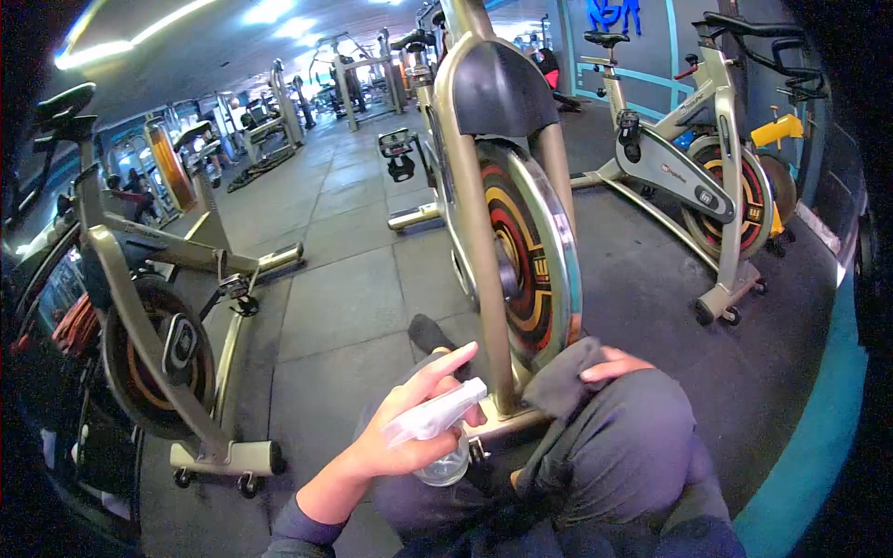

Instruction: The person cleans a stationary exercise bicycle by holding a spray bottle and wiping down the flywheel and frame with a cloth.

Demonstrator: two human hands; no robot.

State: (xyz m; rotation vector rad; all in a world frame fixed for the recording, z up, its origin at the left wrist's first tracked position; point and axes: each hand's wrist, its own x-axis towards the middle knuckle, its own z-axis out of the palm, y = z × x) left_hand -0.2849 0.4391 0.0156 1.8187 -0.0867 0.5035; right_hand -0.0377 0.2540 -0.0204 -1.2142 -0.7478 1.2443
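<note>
My left hand [379, 448] is wrapped round a clear spray bottle with a white trigger head [439, 415], its index finger stretched out above the head. The bottle's nozzle points right, toward the front frame of the spin bike [491, 279] before me. In my right hand [616, 365] is a dark grey cloth [564, 379], held over my bent knee, close to the bike's wheel [532, 256]. This wheel has a shiny rim and red and yellow rings on its disc.
Another spin bike [130, 307] stands at the left, and a third [684, 177] at the right by the wall. A yellow object [778, 131] is behind the right one. Gym machines [358, 79] line the far end. Dark rubber tiles [326, 307] cover the floor.
</note>
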